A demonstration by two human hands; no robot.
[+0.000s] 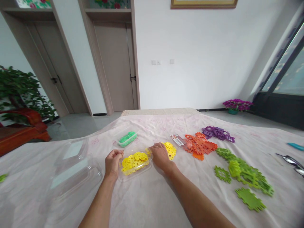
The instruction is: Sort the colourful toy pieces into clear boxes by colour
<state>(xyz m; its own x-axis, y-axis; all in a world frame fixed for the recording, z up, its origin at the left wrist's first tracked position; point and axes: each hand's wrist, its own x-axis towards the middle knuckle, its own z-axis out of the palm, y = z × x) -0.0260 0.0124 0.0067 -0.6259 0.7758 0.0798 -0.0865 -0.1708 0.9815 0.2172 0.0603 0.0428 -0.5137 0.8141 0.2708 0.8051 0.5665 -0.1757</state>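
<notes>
A clear plastic tray (145, 169) filled with yellow snowflake pieces (133, 161) lies on the cloth-covered table (152, 202). My left hand (113, 164) is curled closed at the tray's left edge, gripping it. My right hand (161, 155) rests at the tray's right edge, fingers bent over the rim. More loose yellow pieces (171, 149) lie just right of that hand.
A small clear box with green pieces (127, 138) sits behind the tray. Orange pieces (199, 145), purple pieces (217, 132) and green pieces (247, 175) lie to the right. A big clear lid or bin (71, 171) is at left. Glasses (293, 163) lie far right.
</notes>
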